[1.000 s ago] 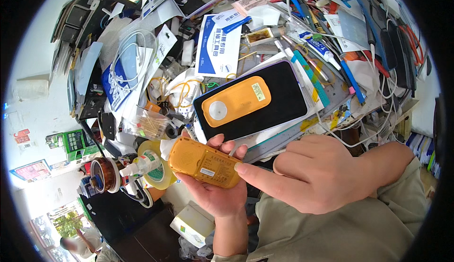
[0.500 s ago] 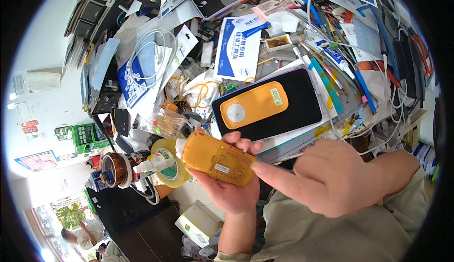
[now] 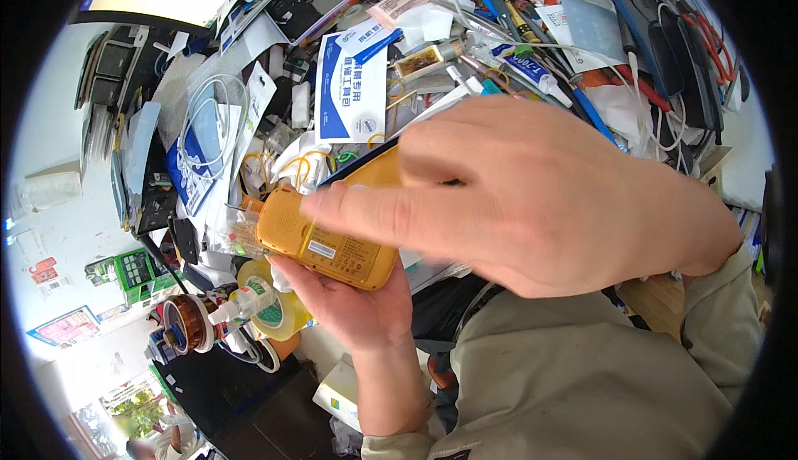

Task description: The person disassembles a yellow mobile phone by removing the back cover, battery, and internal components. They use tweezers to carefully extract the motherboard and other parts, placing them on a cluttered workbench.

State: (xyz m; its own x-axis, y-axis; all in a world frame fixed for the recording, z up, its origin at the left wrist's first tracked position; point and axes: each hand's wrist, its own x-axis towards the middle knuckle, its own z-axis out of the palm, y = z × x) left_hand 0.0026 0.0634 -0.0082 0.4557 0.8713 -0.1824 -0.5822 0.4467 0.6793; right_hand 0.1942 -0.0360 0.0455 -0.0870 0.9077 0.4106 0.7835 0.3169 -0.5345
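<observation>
My left hand (image 3: 353, 302) holds a small orange handheld device (image 3: 320, 240) from below, palm up, above the cluttered desk. The device has a speaker grille at its left end and a white label on its side. My right hand (image 3: 532, 190) hovers large and close over it, index finger stretched left across the device's top and touching it. The black and orange case on the desk behind is mostly hidden by my right hand.
The desk is heaped with a blue and white booklet (image 3: 353, 94), white cables (image 3: 208, 111), pens and tools (image 3: 532, 19), a yellow tape roll (image 3: 278, 310), a brown tape roll (image 3: 183, 323) and a small white bottle (image 3: 241, 302). A white box (image 3: 341, 393) lies low.
Both hands have risen toward the camera with the orange device. My right hand moved up and left, now covering the black and orange case on the desk.
</observation>
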